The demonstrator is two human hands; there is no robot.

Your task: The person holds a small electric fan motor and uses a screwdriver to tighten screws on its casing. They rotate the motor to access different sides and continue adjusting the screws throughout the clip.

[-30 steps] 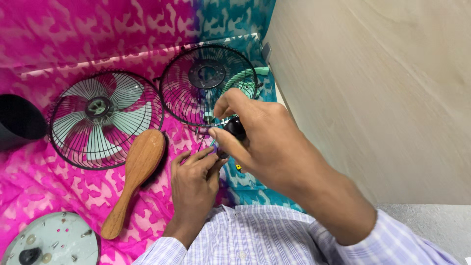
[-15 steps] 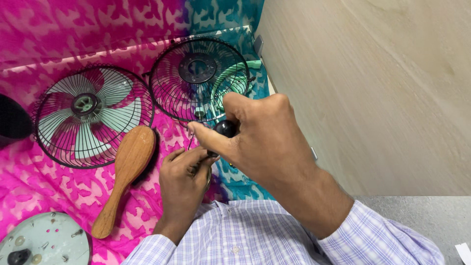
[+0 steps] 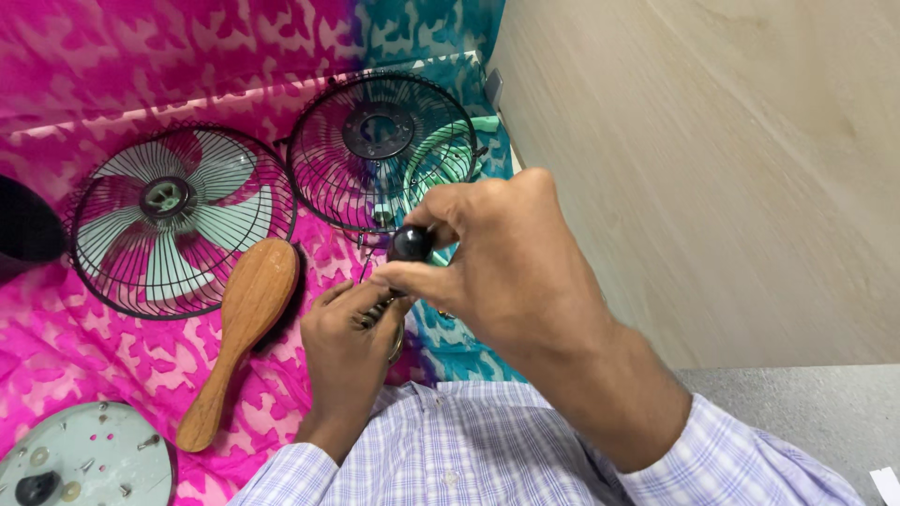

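From the head view, the right hand [image 3: 511,272] has stayed in almost the same place as half a second ago, and its grip is closed round the black round handle [image 3: 411,243] of a tool, with the thumb and first fingers pinching it. The left hand [image 3: 349,351] is still just under it, fingers curled shut on a small metal part [image 3: 377,309]; most of that part is hidden, so I cannot tell what it is. The tool handle sits right above the left hand, in the middle of the picture. The whole scene has slid a little to the right and down since then, so more of the things on the left show. On the pink and blue cloth [image 3: 112,66] lie two round wire fan guards: the left one [image 3: 178,220] has pale blades inside, and the right one [image 3: 384,150] sits beside it, partly behind the right hand. A wooden brush [image 3: 239,328] lies just left of the left hand, close but apart. A round grey plate [image 3: 89,459] with screws on it sits in the bottom left corner. A pale wooden wall [image 3: 712,169] fills the right side.
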